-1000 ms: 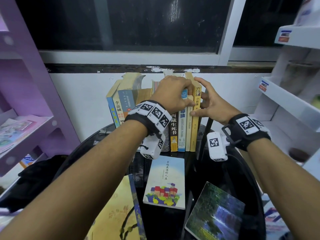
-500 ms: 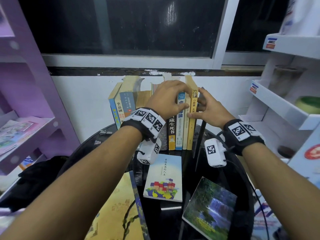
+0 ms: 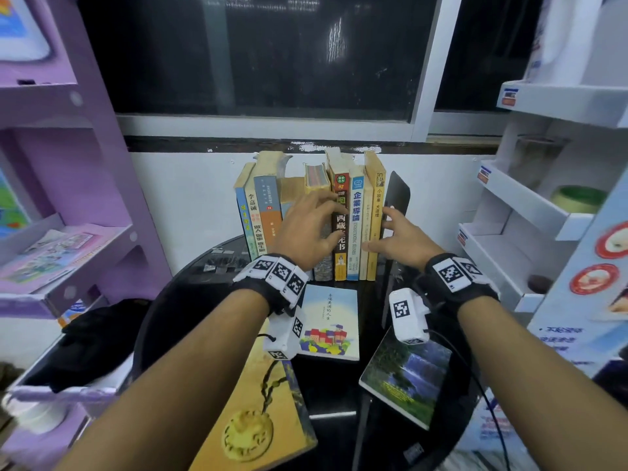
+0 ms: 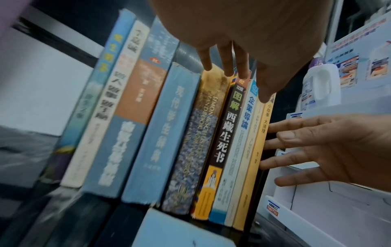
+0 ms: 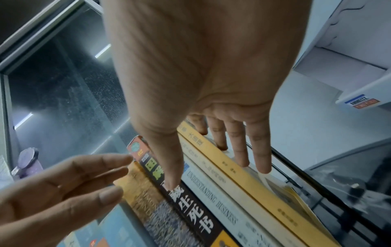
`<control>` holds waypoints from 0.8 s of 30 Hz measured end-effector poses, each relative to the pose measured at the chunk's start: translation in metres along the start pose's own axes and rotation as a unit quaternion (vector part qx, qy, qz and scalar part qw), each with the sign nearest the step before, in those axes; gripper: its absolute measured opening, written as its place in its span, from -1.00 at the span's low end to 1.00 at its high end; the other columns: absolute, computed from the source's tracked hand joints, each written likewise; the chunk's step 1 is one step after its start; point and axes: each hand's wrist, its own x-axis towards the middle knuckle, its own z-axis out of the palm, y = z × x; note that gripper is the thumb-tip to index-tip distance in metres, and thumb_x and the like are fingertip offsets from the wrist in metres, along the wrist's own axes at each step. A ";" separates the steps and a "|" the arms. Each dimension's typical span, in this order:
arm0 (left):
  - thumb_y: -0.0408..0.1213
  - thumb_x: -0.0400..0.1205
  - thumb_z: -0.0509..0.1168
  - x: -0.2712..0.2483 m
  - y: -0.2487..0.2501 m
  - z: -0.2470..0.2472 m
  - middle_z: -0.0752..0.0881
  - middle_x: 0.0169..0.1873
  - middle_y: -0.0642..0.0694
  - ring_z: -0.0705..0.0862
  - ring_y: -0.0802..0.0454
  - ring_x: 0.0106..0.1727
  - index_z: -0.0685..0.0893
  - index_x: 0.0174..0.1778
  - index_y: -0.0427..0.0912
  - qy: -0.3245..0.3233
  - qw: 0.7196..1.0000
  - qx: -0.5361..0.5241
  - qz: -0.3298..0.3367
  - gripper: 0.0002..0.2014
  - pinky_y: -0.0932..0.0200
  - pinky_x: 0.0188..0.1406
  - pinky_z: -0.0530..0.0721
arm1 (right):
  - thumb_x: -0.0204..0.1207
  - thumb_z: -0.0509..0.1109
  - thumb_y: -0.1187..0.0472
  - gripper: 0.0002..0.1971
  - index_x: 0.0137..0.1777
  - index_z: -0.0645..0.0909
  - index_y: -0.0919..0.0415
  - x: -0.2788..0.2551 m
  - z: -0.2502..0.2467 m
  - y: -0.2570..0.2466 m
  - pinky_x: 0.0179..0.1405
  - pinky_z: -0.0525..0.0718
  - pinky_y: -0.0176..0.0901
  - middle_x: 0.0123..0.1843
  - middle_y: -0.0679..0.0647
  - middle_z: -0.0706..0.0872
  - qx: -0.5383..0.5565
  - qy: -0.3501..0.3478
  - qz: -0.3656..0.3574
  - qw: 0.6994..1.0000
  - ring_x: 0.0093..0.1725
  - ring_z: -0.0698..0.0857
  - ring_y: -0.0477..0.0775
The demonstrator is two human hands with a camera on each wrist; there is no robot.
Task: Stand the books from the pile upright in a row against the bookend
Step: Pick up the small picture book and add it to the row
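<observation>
Step in hand, as judged: squaring the row of upright paperback books against the black metal bookend at the back of the round black table. Left hand rests straight fingers on the spines, gripping nothing; right hand lies flat-fingered along the yellow end book, thumb on the spines. Next: free a hand for the flat blue-covered book, since three books are not yet stood up.
</observation>
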 end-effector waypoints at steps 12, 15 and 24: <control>0.04 0.61 0.33 -0.044 -0.004 0.015 0.42 0.48 -0.20 0.48 -0.17 0.42 0.34 0.53 -0.16 -0.260 0.914 -0.076 -0.302 -0.37 0.04 0.25 0.46 | 0.48 0.49 -0.06 -0.26 0.57 0.30 0.20 -0.029 0.042 -0.001 0.18 0.72 0.15 0.37 0.22 0.61 -0.094 -0.133 0.134 0.977 0.20 0.67 0.20; 0.12 0.63 0.28 -0.048 -0.009 0.023 0.39 0.54 -0.23 0.45 -0.23 0.47 0.28 0.57 -0.24 -0.364 0.855 -0.086 -0.360 -0.29 -0.05 0.38 0.46 | 0.49 0.47 -0.10 -0.35 0.42 0.47 0.34 -0.030 0.053 -0.001 0.25 0.67 0.24 0.33 0.38 0.63 -0.123 -0.176 0.171 0.962 0.20 0.71 0.30; 0.03 0.64 0.30 -0.062 -0.016 0.029 0.62 0.26 -0.39 0.64 -0.27 0.19 0.51 0.41 -0.36 -0.337 0.821 -0.171 -0.428 -0.42 -0.13 0.26 0.62 | 0.45 0.53 -0.05 -0.44 0.26 0.57 0.37 -0.034 0.071 0.004 0.16 0.73 0.24 0.21 0.28 0.71 -0.110 -0.165 0.197 0.960 0.13 0.74 0.24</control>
